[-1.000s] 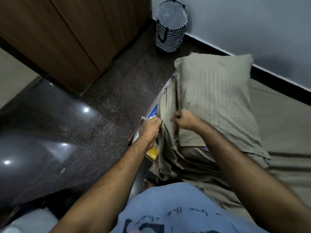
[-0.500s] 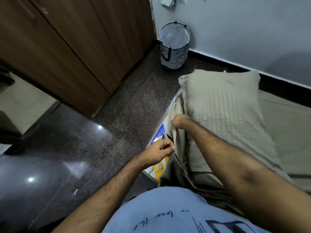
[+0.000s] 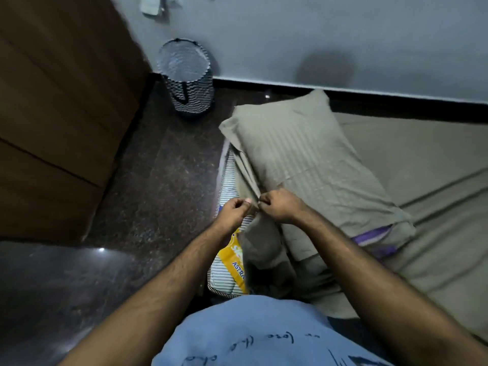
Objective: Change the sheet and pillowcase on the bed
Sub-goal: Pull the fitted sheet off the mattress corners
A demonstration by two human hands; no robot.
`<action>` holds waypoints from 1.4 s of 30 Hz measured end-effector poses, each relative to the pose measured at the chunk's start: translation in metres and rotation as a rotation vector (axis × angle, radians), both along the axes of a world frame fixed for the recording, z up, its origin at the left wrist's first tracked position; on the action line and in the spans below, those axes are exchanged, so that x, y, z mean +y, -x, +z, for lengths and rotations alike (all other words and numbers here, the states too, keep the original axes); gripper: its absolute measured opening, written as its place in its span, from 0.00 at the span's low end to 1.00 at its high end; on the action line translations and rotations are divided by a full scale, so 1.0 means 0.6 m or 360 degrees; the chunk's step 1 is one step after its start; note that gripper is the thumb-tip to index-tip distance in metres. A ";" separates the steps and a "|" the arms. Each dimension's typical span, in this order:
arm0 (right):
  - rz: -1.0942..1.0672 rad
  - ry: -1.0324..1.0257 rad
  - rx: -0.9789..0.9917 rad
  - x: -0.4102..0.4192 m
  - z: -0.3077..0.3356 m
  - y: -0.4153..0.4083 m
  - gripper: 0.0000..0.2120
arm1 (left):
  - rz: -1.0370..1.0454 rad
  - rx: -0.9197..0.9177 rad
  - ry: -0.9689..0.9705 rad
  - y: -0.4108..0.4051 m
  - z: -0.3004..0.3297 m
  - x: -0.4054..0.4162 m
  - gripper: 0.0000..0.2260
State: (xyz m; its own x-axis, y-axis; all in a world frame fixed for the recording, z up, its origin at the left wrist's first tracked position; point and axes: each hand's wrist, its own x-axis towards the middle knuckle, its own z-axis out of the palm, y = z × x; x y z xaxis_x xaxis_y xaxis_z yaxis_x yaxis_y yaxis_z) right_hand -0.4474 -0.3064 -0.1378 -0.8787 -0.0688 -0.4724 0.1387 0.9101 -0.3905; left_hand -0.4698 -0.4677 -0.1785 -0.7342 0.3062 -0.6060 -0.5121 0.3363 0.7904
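Observation:
An olive-green sheet (image 3: 422, 207) covers a mattress on the floor, and its left edge hangs bunched at the mattress side. A pillow (image 3: 303, 165) in a matching striped olive pillowcase lies on it, with a purple strip showing at its near end. My left hand (image 3: 233, 211) and my right hand (image 3: 280, 206) are close together beside the pillow's left edge, both with curled fingers pinching the sheet's edge. Below them the striped mattress (image 3: 227, 270) with a yellow and blue label is uncovered.
A black-and-white patterned basket (image 3: 187, 77) stands on the dark stone floor by the grey wall. A brown wooden wardrobe (image 3: 60, 101) fills the left. Dark floor (image 3: 158, 194) lies between wardrobe and mattress.
My left hand rose from the mattress side and met my right hand at the sheet edge. The view tilted up, showing more wall.

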 end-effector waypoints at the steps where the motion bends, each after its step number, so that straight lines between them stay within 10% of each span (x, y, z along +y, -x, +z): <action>1: -0.0072 0.0017 0.0007 -0.009 0.004 -0.005 0.13 | -0.0092 -0.0081 0.0011 0.010 -0.009 -0.004 0.10; 16: -0.0640 -0.0274 0.0021 -0.195 0.001 -0.047 0.13 | -0.0035 -0.0855 -0.0198 0.131 -0.059 -0.092 0.36; 30: -0.0533 -0.0284 -0.0083 -0.218 0.004 -0.023 0.12 | 0.0134 -0.0812 -0.0187 0.173 -0.041 -0.093 0.09; 38: -0.0353 -0.0279 -0.0249 -0.203 -0.002 0.020 0.11 | 0.0346 -0.0742 -0.0322 0.212 -0.086 -0.115 0.38; 42: -0.0486 -0.0101 -0.0353 -0.180 -0.003 0.041 0.09 | 0.0319 -0.0703 -0.0260 0.211 0.011 -0.130 0.11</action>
